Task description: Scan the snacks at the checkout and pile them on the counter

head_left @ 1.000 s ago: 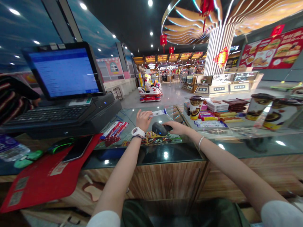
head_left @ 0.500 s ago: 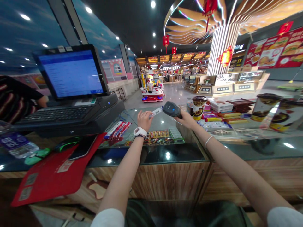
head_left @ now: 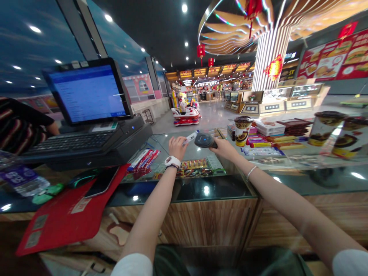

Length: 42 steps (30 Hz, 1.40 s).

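Over the glass counter, my left hand [head_left: 176, 148] is closed on one end of a narrow white and blue snack packet [head_left: 191, 137]. My right hand [head_left: 224, 148] grips the handle of a dark barcode scanner [head_left: 203, 140], which shows a small blue light on top. The scanner's head is close to the packet's right side; whether they touch I cannot tell. Left of my left hand, several red and blue wrapped bars [head_left: 144, 162] lie on the glass. Colourful packets [head_left: 197, 167] show below my hands, by the counter's front edge.
At left stand a monitor [head_left: 86, 92] and keyboard [head_left: 69, 142], with another person's sleeve [head_left: 24, 124] behind. A red mat [head_left: 64, 218], a phone [head_left: 102, 181] and a water bottle [head_left: 21, 178] lie nearer. To the right are a Dove cup [head_left: 243, 131] and assorted sweets.
The scanner has tilted, its head lower and slightly further left, nearer the packet. The packet is turned a little more upright in my left hand. The view has shifted slightly.
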Tool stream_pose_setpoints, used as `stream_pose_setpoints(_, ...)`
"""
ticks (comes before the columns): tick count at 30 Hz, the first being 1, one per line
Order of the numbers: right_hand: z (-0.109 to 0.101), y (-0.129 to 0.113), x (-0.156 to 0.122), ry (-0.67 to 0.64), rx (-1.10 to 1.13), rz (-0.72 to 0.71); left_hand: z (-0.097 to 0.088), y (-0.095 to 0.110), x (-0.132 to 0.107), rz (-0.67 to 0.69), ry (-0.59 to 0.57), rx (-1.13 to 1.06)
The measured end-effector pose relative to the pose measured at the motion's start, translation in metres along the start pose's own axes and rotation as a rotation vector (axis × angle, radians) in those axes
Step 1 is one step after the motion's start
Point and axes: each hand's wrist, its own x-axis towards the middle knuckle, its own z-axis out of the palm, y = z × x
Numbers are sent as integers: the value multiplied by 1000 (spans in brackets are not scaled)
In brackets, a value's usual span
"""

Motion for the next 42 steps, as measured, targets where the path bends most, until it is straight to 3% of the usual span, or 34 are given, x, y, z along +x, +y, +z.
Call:
stream_pose_setpoints(5, -3, -4, -1, -54, -19, 26, -2, 3, 1, -30, -36, -2)
stream_pose_setpoints(35, 0, -6, -4, -45, 7, -29, -4, 0, -4, -48, -26, -22)
stream_pose_setpoints(38, 4, -4, -6, -17, 43, -73, -5, 1, -4, -49, -29, -22)
stream_pose_setpoints(42, 12, 0, -5, -28, 130, -233, -9, 1, -3, -55, -18, -18)
